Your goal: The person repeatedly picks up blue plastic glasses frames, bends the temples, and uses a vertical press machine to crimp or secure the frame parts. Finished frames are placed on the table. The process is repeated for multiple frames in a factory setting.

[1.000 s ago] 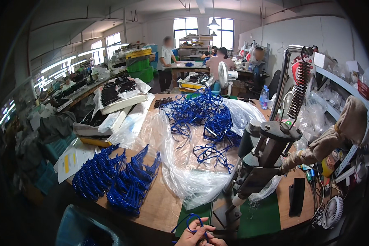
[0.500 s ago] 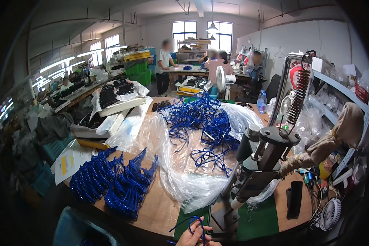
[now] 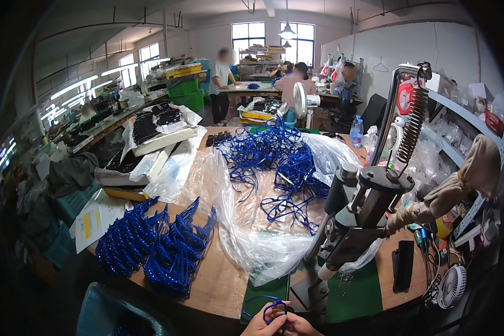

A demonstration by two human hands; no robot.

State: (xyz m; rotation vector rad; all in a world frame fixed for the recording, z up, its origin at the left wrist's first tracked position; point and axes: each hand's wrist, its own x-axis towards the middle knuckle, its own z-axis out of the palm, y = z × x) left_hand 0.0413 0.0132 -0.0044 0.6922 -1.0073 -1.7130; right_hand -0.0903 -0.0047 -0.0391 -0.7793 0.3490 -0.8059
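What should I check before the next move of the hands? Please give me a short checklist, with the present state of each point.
1. Left hand holds the blue cord: ok, it loops at the fingers.
2. Right hand grips firmly: cannot tell, fingertips partly hidden.
3. Hands clear of the press plunger: ok, apart from it.
4. Both cord ends visible: cannot tell, fingers cover part.
5. Loose blue cords untangled: not ok, a tangled heap.
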